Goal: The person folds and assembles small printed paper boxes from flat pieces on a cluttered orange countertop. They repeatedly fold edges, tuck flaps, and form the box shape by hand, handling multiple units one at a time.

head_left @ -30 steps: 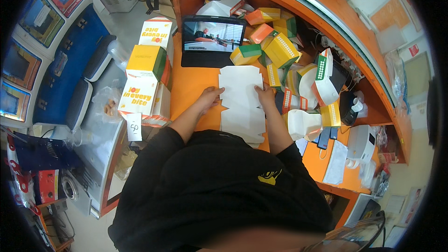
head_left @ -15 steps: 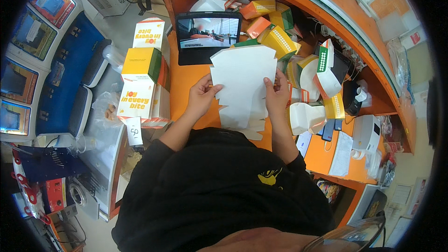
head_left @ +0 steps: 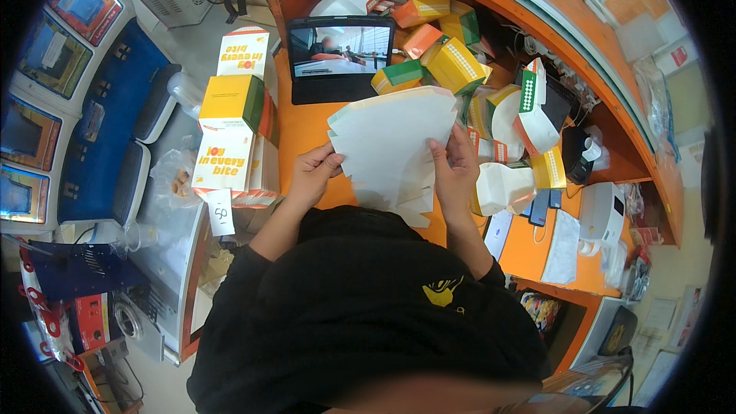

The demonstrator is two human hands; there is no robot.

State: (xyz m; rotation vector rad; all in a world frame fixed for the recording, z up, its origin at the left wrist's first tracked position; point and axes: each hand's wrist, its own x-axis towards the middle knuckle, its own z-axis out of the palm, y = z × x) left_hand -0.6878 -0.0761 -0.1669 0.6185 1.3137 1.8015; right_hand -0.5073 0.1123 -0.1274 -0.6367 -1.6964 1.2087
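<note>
Between my hands a flat cardboard box blank (head_left: 395,149), white side showing and notched along its edges, is held up over the orange desk (head_left: 297,119). My left hand (head_left: 314,172) pinches its left edge between thumb and fingers. At the right edge my right hand (head_left: 455,165) grips it, thumb on the white face and fingers behind. Just beyond the blank lie folded food boxes in yellow (head_left: 455,66) and green (head_left: 399,77). A white folded box (head_left: 502,188) sits beside my right hand.
Stacked printed box blanks (head_left: 224,159) stand at the left desk edge, with a numbered paper tag (head_left: 221,212) hanging there. A tablet (head_left: 343,57) leans at the back. Phones (head_left: 540,207), a paper sheet (head_left: 562,245) and a white device (head_left: 602,218) lie right.
The blank has tilted and turned, its upper left corner swinging left and down. My left hand has moved slightly left and down with it, while both hands keep their grip.
</note>
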